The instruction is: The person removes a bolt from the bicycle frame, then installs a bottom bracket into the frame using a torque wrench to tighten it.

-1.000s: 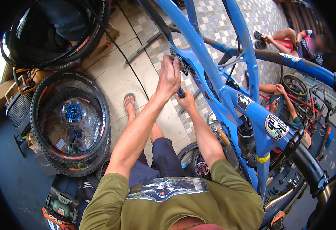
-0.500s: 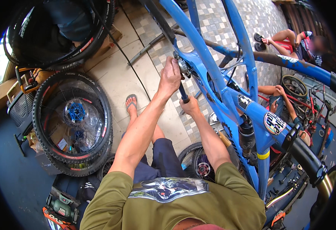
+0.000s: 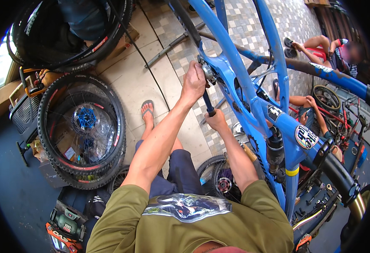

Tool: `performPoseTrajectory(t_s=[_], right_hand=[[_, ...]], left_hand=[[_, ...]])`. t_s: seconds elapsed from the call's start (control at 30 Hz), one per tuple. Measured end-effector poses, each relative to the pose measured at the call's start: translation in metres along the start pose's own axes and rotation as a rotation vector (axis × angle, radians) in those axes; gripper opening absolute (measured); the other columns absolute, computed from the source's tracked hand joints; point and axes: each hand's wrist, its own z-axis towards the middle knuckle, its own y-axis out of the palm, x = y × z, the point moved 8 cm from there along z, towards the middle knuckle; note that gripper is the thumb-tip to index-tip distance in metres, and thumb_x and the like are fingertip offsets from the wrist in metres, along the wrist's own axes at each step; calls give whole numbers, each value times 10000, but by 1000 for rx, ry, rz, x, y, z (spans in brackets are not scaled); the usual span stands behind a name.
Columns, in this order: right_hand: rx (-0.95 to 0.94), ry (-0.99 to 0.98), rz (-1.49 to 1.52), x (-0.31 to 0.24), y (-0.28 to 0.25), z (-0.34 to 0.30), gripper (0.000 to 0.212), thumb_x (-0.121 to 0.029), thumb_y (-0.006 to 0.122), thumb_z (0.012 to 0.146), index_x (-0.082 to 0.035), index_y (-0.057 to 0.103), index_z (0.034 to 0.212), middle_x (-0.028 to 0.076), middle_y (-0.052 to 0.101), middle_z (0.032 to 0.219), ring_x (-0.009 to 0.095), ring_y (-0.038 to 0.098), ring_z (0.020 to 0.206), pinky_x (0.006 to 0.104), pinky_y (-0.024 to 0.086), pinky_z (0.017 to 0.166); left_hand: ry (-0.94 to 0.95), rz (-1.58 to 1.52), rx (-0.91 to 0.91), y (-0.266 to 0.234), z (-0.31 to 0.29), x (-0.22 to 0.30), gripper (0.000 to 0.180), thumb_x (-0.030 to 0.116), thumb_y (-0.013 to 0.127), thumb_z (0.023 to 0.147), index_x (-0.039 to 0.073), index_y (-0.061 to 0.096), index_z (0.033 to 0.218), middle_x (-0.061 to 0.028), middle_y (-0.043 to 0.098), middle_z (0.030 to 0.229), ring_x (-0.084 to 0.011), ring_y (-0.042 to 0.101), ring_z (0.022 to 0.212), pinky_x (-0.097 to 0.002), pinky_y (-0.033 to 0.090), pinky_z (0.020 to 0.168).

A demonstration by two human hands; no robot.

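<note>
A blue bicycle frame (image 3: 252, 96) fills the right half of the view, its tubes tilted. My left hand (image 3: 194, 82) is closed round the head of a tool at the frame's bottom bracket, where a round silver metal part (image 3: 209, 72) shows beside the fingertips. From there a dark blue bar, the handle of what looks like a wrench (image 3: 208, 103), runs down toward me. Its lower end sits in my closed right hand (image 3: 217, 121). How the tool's head meets the frame is partly hidden by my left hand.
Stacked bicycle wheels (image 3: 82, 126) lie on the left, with more tyres (image 3: 67, 59) beyond them. A black rear shock (image 3: 274, 154) sits inside the frame. Two people (image 3: 320, 46) sit at the right, near a red bicycle (image 3: 341, 126). Tools (image 3: 315, 198) lie at lower right.
The whole view has shifted slightly. Both hands keep their grip on the tool, and its handle stands at nearly the same angle to the frame.
</note>
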Motion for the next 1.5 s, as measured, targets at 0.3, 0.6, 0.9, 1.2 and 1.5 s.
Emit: performPoseTrajectory(t_s=[0.3,0.6,0.9,1.2,1.5], right_hand=[[-28,21,-25,0,-10,-17,280,-236,705,820,-23,736,999,246,723,851,403,726,876,455,560,786],[150,-181,46,-32,-3,25,283,-274,791,830,-35,683,938,218,721,849,393,721,873,466,544,759],[-470,-313,387,-166,11,-108,531,-342,851,783,10,600,1090,83,661,810,174,657,710,314,520,635],[151,-638,145,-244,-62,-245,477,-219,715,873,-41,538,1278,230,713,853,404,723,770,475,554,660],[-704,-452,796,-293,-38,-300,342,-188,787,862,-27,616,1111,27,664,819,152,595,550,322,494,543]], left_hand=[[-80,-123,29,3,-2,-4,403,394,387,1109,28,485,970,-99,588,601,-212,650,500,-351,516,456],[-243,-595,114,-25,0,-50,490,544,521,1038,64,596,968,-51,560,781,-144,541,622,-361,539,626],[-308,-798,-21,-120,-54,30,565,639,505,1008,80,581,1040,-54,583,740,-203,585,669,-368,529,685],[-79,-789,237,-176,-74,185,417,519,612,1007,168,438,863,37,357,652,-94,381,499,-269,333,446],[85,-926,-358,-166,-105,327,426,497,598,1017,145,449,828,52,316,592,-76,294,416,-250,262,369]])
